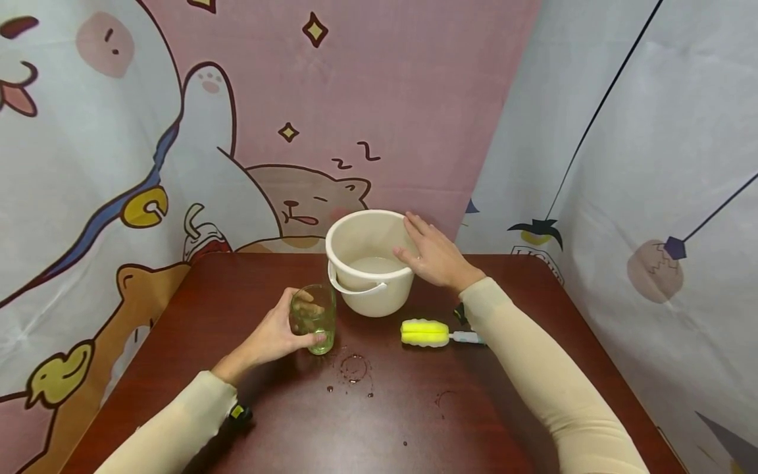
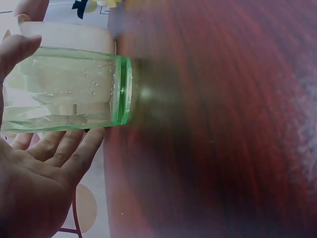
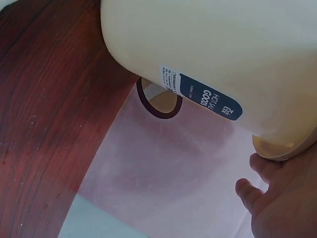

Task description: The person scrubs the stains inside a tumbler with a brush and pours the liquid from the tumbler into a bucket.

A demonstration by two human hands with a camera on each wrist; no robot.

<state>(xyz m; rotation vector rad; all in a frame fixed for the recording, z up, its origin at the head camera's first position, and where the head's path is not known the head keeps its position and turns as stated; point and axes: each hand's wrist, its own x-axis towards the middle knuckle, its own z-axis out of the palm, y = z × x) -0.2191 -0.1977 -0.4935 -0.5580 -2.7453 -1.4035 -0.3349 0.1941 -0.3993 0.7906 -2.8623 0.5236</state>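
Observation:
My left hand grips a green-tinted drinking glass, thumb on the near side and fingers behind. The glass stands nearly upright close to the table, with a little clear liquid low inside and droplets on its wall in the left wrist view. To its right is a cream bucket with shallow liquid at the bottom and its white handle hanging down in front. Over the bucket's right rim lies my right hand, fingers extended, thumb over the opening. In the right wrist view, two fingertips show outside the rim.
A yellow sponge brush lies in front of the bucket, its handle partly hidden by the right sleeve. Water drops and a wet ring mark the brown table. A printed cloth hangs behind.

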